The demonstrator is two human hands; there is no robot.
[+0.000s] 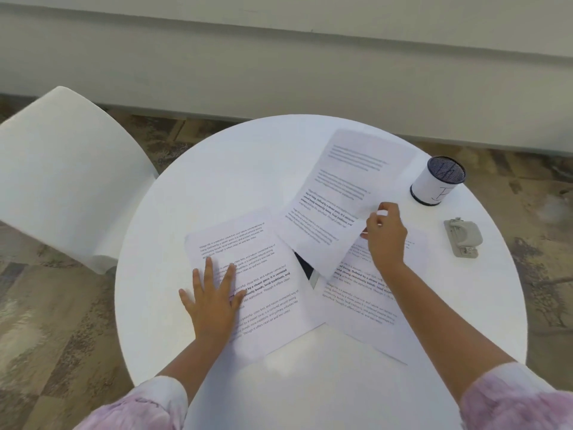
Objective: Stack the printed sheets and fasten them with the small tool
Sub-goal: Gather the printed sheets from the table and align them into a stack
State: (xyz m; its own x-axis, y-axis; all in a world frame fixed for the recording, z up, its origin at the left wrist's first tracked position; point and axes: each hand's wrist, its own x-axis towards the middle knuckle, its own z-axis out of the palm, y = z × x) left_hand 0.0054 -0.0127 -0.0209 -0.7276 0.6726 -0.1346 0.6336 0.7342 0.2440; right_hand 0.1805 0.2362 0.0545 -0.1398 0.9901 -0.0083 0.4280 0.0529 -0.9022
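Two pink sleeves (524,401) at bottom. Three printed sheets: left hand (212,301) spread flat on left sheet (266,274); right hand (386,234) pinching lifted sheet (347,187) over right sheet (369,308), partly hidden. One stapler (463,237) right, one mesh cup (437,180). Dark object (304,265) between sheets, indistinct.
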